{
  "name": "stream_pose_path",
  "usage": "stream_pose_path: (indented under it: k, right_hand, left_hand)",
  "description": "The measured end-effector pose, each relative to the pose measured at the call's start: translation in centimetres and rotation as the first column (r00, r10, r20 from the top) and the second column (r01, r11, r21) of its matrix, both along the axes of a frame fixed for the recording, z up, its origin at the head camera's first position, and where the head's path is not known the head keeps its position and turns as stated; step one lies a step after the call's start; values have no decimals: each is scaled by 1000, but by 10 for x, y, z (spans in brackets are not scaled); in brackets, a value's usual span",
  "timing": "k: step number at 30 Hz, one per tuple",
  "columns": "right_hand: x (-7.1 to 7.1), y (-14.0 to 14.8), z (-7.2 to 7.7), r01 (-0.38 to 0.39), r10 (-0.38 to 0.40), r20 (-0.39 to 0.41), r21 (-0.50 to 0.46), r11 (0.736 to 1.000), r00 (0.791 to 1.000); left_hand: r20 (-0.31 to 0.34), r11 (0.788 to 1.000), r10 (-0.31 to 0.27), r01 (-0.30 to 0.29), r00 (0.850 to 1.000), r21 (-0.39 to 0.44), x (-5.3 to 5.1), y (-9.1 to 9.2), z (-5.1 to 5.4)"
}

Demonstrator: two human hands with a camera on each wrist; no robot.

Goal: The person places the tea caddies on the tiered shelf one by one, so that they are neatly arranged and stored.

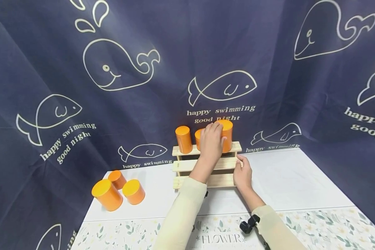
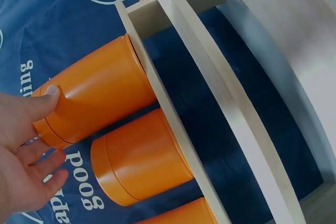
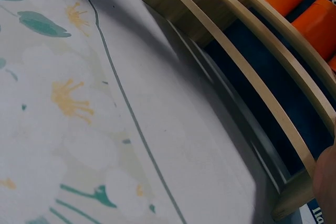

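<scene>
A three-tiered wooden rack stands near the curtain with three orange cans along its top tier: a slim can at left, a shorter one mostly behind my left hand in the head view, and a large can at right. In the left wrist view, the left hand has its thumb and bent fingers about the lid end of the large can, which rests upright on the tier. My right hand grips the rack's right side, partly seen in the right wrist view.
Three more orange cans stand on the white table at left: a large one, a small one and a short, wide one. A flower-print cloth covers the front. The dark blue curtain rises right behind the rack.
</scene>
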State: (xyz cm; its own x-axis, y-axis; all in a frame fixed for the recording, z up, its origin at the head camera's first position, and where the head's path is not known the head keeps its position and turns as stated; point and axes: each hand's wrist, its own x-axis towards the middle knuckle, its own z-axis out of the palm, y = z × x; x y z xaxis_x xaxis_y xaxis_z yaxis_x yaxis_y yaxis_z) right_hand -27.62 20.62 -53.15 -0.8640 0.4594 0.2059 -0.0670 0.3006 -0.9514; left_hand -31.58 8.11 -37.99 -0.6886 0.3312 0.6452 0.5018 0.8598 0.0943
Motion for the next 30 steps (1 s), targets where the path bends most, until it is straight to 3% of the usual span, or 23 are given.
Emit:
stream_pose_path:
  k: [8, 15, 30]
  right_hand:
    - [-2, 3, 1, 2, -2, -14, -3, 1000, 1000]
    - [0, 0, 2, 9, -9, -9, 2, 1000, 1000]
    - [1, -2, 1, 13, -12, -19, 10, 1000, 1000]
  left_hand:
    - [36, 999, -27, 26, 999, 18, -7, 7, 6]
    - [48, 1000, -14, 14, 999, -1, -13, 9, 5]
    - [47, 1000, 6, -5, 999, -5, -9, 9, 1]
